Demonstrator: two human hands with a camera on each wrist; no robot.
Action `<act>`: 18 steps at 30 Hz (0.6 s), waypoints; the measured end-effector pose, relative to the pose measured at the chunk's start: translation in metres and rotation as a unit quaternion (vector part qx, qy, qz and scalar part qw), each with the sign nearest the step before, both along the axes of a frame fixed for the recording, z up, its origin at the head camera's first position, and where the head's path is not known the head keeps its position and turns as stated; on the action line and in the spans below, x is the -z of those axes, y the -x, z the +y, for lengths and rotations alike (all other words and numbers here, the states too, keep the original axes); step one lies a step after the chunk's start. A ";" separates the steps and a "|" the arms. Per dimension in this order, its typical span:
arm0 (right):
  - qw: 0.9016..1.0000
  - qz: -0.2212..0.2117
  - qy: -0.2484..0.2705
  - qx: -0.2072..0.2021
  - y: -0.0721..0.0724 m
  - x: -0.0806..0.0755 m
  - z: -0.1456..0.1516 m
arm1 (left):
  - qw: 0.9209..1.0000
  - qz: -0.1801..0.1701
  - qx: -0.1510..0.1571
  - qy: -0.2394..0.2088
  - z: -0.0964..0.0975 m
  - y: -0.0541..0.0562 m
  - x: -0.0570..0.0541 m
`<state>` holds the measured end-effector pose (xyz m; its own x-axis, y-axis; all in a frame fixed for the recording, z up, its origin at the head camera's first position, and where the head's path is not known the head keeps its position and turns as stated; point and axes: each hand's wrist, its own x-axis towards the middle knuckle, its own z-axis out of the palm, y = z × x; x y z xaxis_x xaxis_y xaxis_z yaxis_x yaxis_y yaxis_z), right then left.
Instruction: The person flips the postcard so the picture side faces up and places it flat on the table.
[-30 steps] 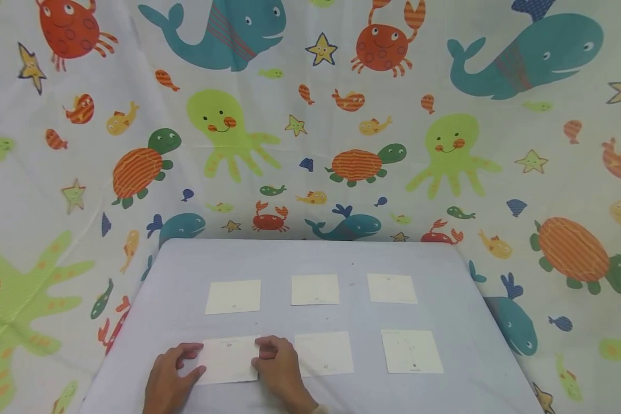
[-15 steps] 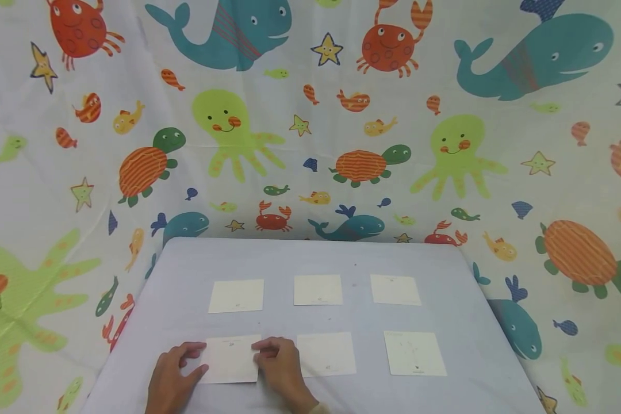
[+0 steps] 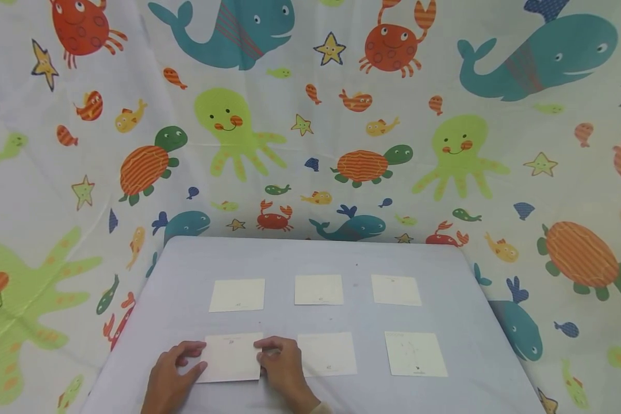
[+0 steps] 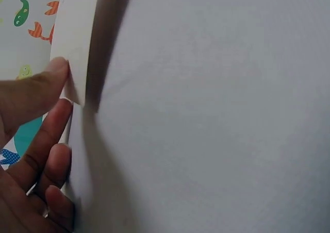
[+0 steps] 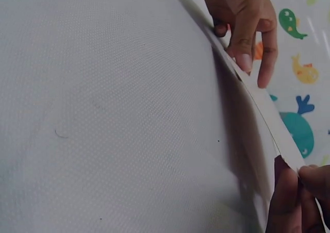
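Observation:
A white card (image 3: 233, 356) with a small mark near its far edge is held at the front left of the table. My left hand (image 3: 172, 372) pinches its left edge, and the left wrist view shows the thumb (image 4: 54, 73) on the card's corner. From the other side my right hand (image 3: 283, 368) grips the right edge between thumb and fingers. The wrist views show the card's near edge raised, with a dark shadow on the cloth beneath it.
Right of the held card lie a marked card (image 3: 327, 352) and one with a faint drawing (image 3: 416, 352). Behind are a left card (image 3: 237, 294), a middle card (image 3: 318, 289) and a right card (image 3: 395, 289). A sea-animal curtain (image 3: 300, 138) surrounds the white-covered table (image 3: 341, 397).
Both hands stay at the card's edges. The card has shifted very slightly away from the person. The head view has drifted a little, so everything sits slightly further right.

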<state>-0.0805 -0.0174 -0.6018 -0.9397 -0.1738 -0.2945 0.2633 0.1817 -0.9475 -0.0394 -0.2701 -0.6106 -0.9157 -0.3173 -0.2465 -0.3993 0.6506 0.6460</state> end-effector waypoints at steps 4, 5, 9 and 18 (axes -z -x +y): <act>1.000 -0.007 0.009 -0.003 0.000 0.000 0.001 | 1.000 -0.008 0.001 -0.017 -0.003 -0.001 -0.001; 1.000 -0.008 0.011 -0.003 0.000 0.001 0.002 | 1.000 -0.007 -0.002 -0.023 -0.004 -0.001 -0.001; 1.000 -0.009 0.020 -0.006 0.002 0.003 0.003 | 0.999 0.000 -0.018 -0.045 -0.006 -0.003 -0.002; 0.999 -0.006 0.050 -0.019 0.007 0.002 0.009 | 0.997 -0.003 -0.029 -0.069 -0.007 -0.007 -0.014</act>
<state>-0.0870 -0.0082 -0.6039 -0.9281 -0.2385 -0.2858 0.2700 0.0973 -0.9579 -0.0321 -0.2771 -0.5966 -0.8954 -0.3316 -0.2972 -0.4375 0.5310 0.7257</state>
